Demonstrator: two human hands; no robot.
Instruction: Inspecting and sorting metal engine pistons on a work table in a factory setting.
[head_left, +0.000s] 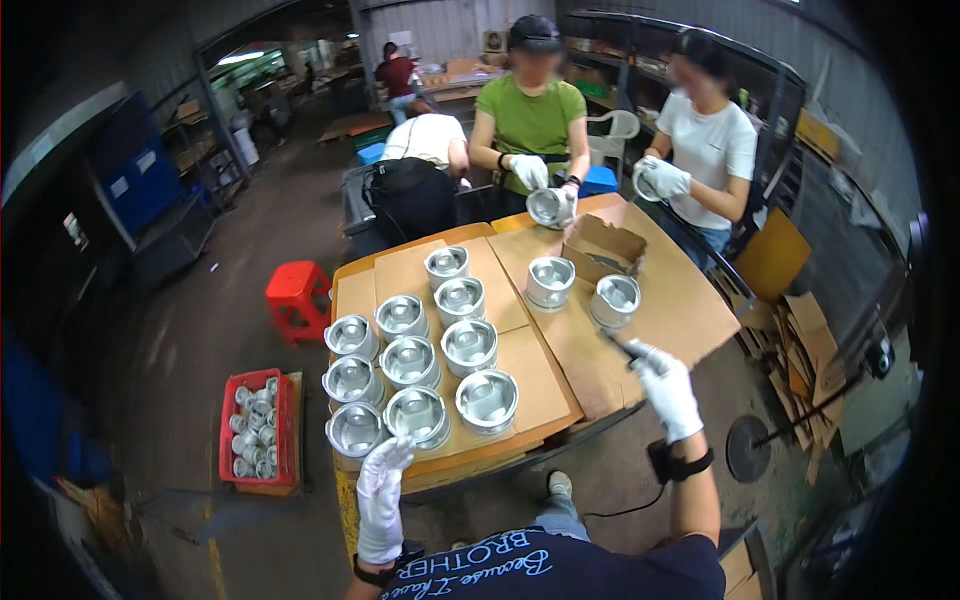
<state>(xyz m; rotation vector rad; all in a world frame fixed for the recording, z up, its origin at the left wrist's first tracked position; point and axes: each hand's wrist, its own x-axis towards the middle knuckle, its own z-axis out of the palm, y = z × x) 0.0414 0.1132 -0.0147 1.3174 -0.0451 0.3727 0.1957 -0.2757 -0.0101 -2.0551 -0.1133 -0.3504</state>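
Observation:
My left hand [381,495], in a white glove, is raised at the front edge of the table with its fingers stretched out. Its fingertips overlap the rim of a silver metal piston [417,418]; whether they touch, I cannot tell. My right hand [665,388], also gloved, is closed around a slim dark tool [622,347] of a kind I cannot make out. The tool's blurred tip points at a piston [615,300] standing on the right half of the table. Another piston [550,282] stands left of that one. Several more pistons [410,361] fill rows on the left half.
Cardboard sheets [545,345] cover the table. An open cardboard box [605,245] sits behind the right pistons. Across the table, two gloved co-workers each hold a metal part [546,206]. A red stool [299,300] and red crate [232,430] of metal parts stand left.

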